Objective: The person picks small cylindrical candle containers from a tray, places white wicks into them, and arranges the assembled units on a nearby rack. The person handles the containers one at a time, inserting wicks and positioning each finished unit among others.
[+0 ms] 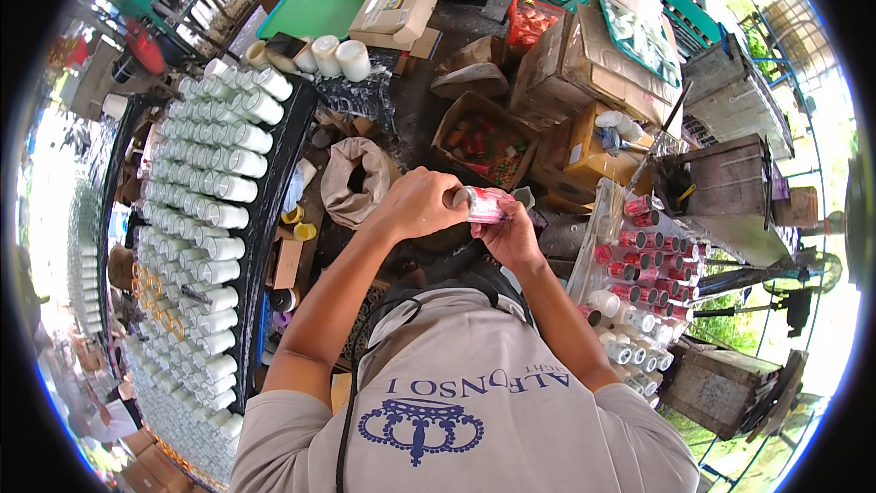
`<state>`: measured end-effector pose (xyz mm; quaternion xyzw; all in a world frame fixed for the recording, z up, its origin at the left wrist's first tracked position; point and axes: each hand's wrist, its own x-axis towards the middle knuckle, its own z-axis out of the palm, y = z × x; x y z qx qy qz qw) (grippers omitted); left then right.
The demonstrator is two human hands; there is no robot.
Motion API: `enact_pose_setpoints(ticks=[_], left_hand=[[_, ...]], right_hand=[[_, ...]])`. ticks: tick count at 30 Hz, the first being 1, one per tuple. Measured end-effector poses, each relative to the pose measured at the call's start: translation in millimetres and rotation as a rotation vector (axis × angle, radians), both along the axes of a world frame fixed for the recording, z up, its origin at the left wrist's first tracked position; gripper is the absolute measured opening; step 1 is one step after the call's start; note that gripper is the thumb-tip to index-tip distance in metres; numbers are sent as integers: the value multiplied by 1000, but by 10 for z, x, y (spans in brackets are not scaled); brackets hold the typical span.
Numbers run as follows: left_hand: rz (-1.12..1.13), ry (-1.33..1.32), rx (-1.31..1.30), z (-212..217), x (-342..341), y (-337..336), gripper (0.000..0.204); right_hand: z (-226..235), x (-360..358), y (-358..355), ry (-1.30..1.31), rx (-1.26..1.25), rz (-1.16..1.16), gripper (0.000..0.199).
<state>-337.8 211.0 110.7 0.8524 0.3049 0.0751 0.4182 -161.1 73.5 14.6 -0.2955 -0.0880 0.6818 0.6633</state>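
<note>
In front of my chest I hold a small cylinder with a red and pink wrap (486, 205), lying on its side; it looks like a candle jar, but its contents are hidden. My left hand (424, 204) closes its fingers round the pale left end. On the other end, my right hand (511, 236) grips with thumb and fingers. Close to my right arm, several similar red-wrapped jars (630, 269) lie in stacked rows on a stand. White and clear ones (630, 333) lie nearer to me there.
At my left, a long black-edged table (278, 141) bears many rows of white-filled glasses. Ahead stand an open carton (474, 132) with red and green pieces, a paper sack (354, 184) and stacked cardboard boxes (584, 68). Farther off are a green tray (306, 11) and a red crate (531, 23).
</note>
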Motion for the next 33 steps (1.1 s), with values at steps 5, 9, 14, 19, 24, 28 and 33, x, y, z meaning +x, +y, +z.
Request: enact_pose_setpoints(ticks=[5,9,14,19,24,28,33], left_hand=[[-222,142,-95,5,6,161,29],[-287,167,-172,-314,42,133,32],[-302,109,-59,-495,24,75,34],[-193,45,-509,-296,53,36,33],[-4,5,-287,-522,33,-72,29],[-17,5,-124,-1143,6,-191,37],[60,-119,98,-1667,-91,-233,48]], right_hand=[[-8,-18,-44,-104,26,-22,26],[-39,-35,-91,-181,-10,-80,29],[-56,-35,-168,-220,-24,-72,29],[-175,58,-225,21,9,-72,36],[-46,85,-245,125,10,-83,41],[-16,117,-224,92,16,-69,46],[-23,99,-225,-28,32,-88,40]])
